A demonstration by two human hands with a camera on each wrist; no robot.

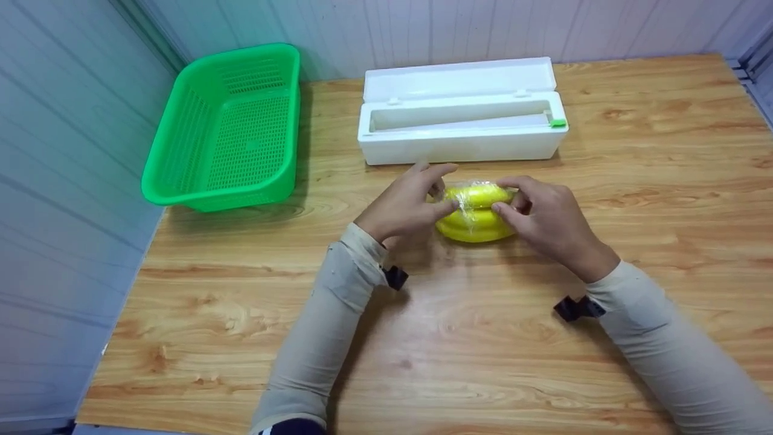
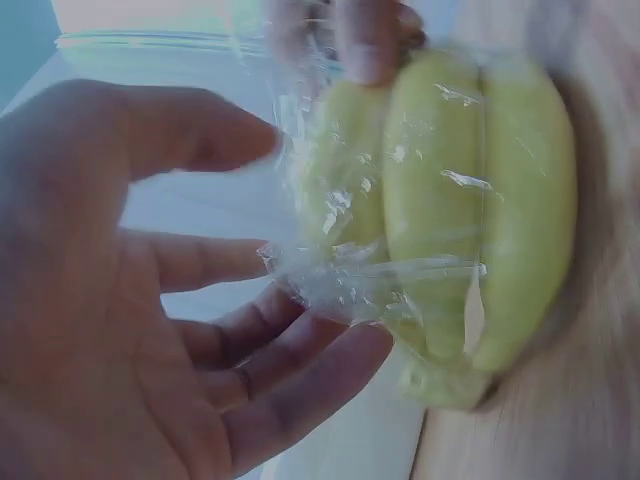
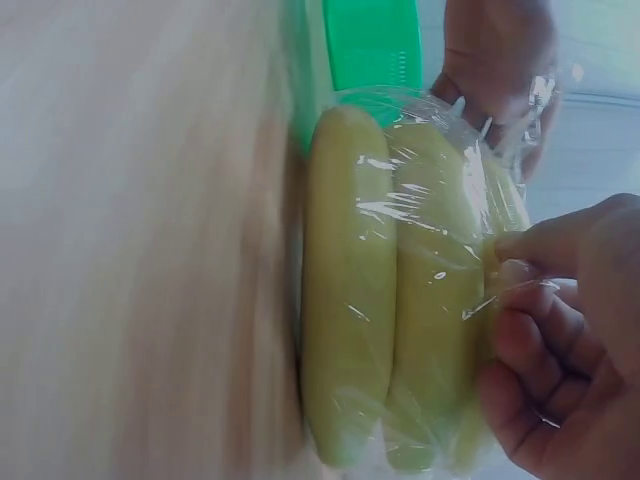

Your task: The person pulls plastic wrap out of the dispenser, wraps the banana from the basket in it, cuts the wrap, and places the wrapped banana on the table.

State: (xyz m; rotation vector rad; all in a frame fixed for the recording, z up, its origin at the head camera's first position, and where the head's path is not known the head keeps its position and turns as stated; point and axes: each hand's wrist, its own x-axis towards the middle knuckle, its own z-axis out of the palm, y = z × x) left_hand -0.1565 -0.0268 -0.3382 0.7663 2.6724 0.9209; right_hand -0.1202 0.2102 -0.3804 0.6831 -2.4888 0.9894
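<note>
A bunch of yellow bananas [image 1: 474, 232] lies on the table, covered by clear plastic wrap [image 2: 340, 205] that is wrinkled and shiny. At the right end of the bunch, my right hand [image 1: 549, 220] pinches the wrap between thumb and curled fingers, as the right wrist view [image 3: 575, 350] also shows. My left hand [image 1: 407, 205] is at the other end. Its fingertips touch a loose gathered edge of the wrap, while thumb and forefinger stand apart in the left wrist view. Part of the bunch's far side is hidden behind the hands.
Behind the bananas stands a long white wrap dispenser box [image 1: 465, 148], its lid [image 1: 459, 81] raised and a green slider [image 1: 558, 123] at its right end. A green plastic basket [image 1: 290, 145] sits at the back left, near the walls.
</note>
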